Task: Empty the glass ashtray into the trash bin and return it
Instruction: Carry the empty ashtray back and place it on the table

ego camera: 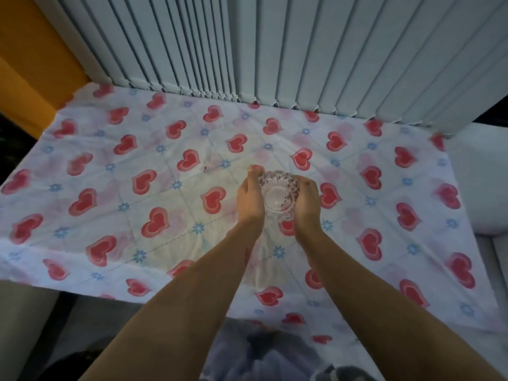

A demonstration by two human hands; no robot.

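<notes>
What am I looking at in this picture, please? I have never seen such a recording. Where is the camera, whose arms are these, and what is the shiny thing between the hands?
There is no machine here. A person wears one wide-angle camera on the head, looking forward and down, so the two bare arms reaching in from the bottom are that person's own.

The left hand and the right hand cup a glass ashtray from both sides. It is clear cut glass with a few small dark specks inside. I cannot tell whether it rests on the surface or is just lifted.

Under it lies a white tablecloth printed with red hearts and small blue flowers. Behind the table hang pale vertical blinds. No trash bin is in view.
</notes>
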